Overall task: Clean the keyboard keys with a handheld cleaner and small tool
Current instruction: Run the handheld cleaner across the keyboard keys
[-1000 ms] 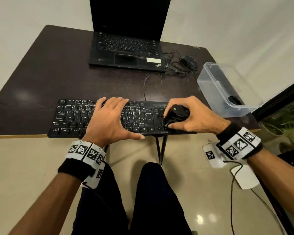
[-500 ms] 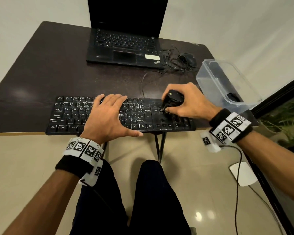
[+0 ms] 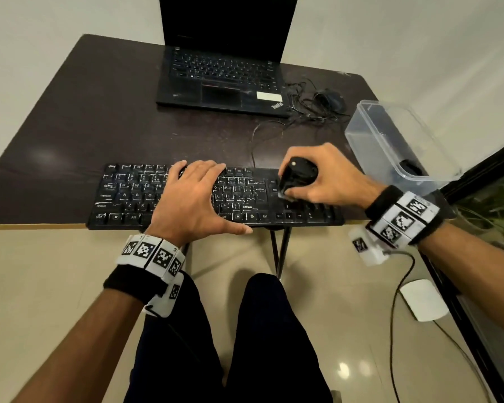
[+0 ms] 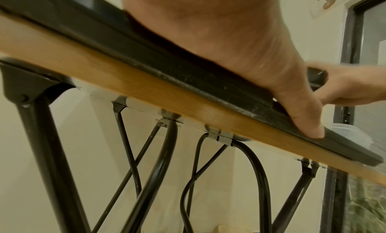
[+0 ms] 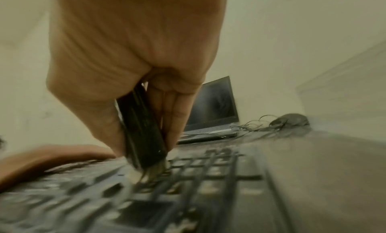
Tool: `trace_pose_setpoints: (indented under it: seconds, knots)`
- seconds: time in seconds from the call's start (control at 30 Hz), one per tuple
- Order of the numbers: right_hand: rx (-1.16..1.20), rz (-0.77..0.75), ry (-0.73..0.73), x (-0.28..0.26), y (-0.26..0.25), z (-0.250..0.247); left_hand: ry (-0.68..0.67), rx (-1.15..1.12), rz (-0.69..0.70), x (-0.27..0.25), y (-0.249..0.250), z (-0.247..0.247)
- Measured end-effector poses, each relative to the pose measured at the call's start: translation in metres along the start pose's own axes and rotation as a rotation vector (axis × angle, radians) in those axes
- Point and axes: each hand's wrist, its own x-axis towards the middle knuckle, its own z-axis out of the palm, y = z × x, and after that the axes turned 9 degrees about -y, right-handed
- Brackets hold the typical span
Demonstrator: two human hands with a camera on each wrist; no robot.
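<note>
A black keyboard (image 3: 216,196) lay along the near edge of a dark desk (image 3: 99,126), its front slightly overhanging. The left hand (image 3: 192,199) rested flat on the middle keys, fingers straight and spread, thumb stretched along the keyboard's front edge, holding nothing. The right hand (image 3: 326,181) curled its fingers and thumb around a small black handheld cleaner (image 3: 297,175), held upright with its pale brush tip touching the keys near the keyboard's right end; the right wrist view was blurred. Behind the keyboard stood an open black laptop (image 3: 221,80), with a black mouse (image 3: 329,98) and tangled cables to its right. A clear plastic box (image 3: 390,141) sat at the desk's right edge, holding a dark object too unclear to identify
</note>
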Motion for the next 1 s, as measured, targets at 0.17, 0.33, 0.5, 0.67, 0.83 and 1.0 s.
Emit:
trace_pose_setpoints:
  seconds: [0.17, 0.33, 0.5, 0.67, 0.83, 1.0]
  knots:
    - [-0.008, -0.019, 0.012, 0.003, -0.006, -0.001, 0.001, 0.000, 0.002, 0.000, 0.000, 0.000]
    - [-0.039, 0.049, 0.079, 0.012, -0.002, -0.001, -0.005, 0.000, 0.001, -0.001, 0.001, -0.001]
    - [0.010, 0.049, 0.010, 0.007, 0.003, -0.005, -0.009, 0.005, -0.005, -0.001, 0.000, -0.002]
    - [0.053, 0.142, 0.097, 0.006, 0.015, -0.008, -0.010, 0.006, 0.003, 0.000, 0.001, -0.001]
    - [0.027, 0.047, -0.003, -0.001, 0.001, 0.000, -0.002, 0.001, 0.000, 0.001, 0.000, 0.000]
    - [0.001, 0.152, 0.153, 0.010, 0.019, -0.011, -0.006, -0.003, 0.000, 0.000, 0.000, 0.000]
